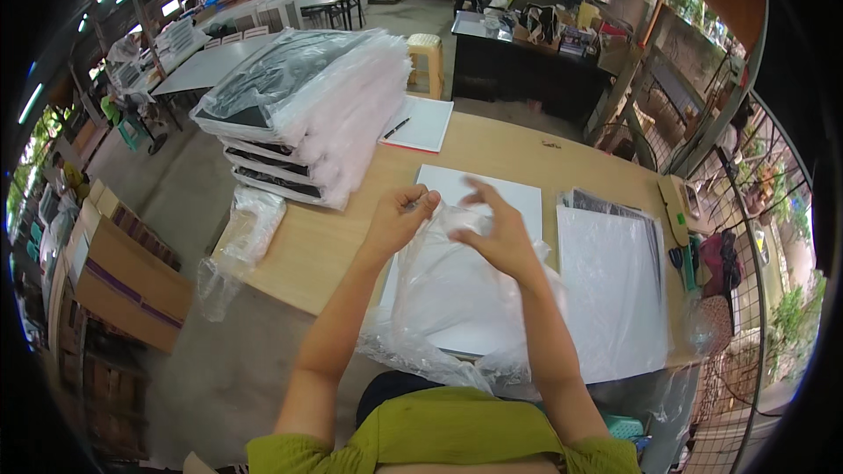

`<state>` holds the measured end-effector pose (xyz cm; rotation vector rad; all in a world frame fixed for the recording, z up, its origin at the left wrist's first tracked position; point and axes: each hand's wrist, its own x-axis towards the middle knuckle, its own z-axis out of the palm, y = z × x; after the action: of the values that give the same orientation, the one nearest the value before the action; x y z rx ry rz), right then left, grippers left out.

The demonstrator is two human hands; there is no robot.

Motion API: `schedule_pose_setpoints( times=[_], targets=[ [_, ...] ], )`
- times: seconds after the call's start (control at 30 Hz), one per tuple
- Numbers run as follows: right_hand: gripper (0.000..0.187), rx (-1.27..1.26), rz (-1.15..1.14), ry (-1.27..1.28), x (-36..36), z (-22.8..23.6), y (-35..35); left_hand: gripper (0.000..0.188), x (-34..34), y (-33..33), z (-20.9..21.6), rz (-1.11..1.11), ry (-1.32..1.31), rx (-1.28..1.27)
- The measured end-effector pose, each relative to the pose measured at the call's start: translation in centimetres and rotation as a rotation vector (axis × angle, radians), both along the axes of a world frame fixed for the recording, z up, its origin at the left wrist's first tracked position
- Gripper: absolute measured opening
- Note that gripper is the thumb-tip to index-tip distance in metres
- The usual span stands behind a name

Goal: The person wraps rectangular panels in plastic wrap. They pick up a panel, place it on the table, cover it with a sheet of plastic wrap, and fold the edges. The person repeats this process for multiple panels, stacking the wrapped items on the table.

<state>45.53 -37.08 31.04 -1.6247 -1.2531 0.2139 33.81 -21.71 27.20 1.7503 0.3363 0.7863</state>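
Mostly Ones, and a Single Pair

Bare hands: two, the left hand [402, 221] and the right hand [496, 233]. At centre: one clear plastic bag [448, 285], one white panel [448, 183]. Toward twelve o'clock: one pen [397, 128], one red-edged notebook [430, 123], one yellow stool [428, 68]. One o'clock: one black desk [527, 79]. Ten o'clock: one stack of wrapped panels [303, 114], its layers too blurred to count.

Crumpled, see-through plastic wrap [457, 290] partly covers a flat white rectangular panel [443, 179] on the tan table [500, 145]
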Motion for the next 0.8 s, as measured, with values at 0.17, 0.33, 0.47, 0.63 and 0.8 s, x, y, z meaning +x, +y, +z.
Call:
schedule_pose_setpoints(
  times=[0.17,0.33,0.47,0.63,0.8],
  targets=[
    [0.011,0.061,-0.066,0.288,1.5,-2.6,1.2,0.022,-1.2,-1.2,3.0,-0.022,-0.082,-0.195],
    [0.011,0.296,-0.015,0.564,0.8,-2.0,1.3,0.025,-1.6,0.4,1.8,0.059,-0.001,0.081],
    [0.019,-0.120,0.407,0.876,1.9,-3.3,-0.2,0.021,-0.8,0.4,1.8,-0.112,-0.134,-0.377],
    [0.010,-0.230,1.472,0.488,3.2,-6.9,-5.3,0.025,-1.7,3.2,2.0,-0.326,-0.349,-0.884],
    [0.027,0.489,0.250,0.702,6.1,-1.7,-9.5,0.028,-3.6,-0.8,-7.9,-0.868,-0.080,-0.417]
  ],
)
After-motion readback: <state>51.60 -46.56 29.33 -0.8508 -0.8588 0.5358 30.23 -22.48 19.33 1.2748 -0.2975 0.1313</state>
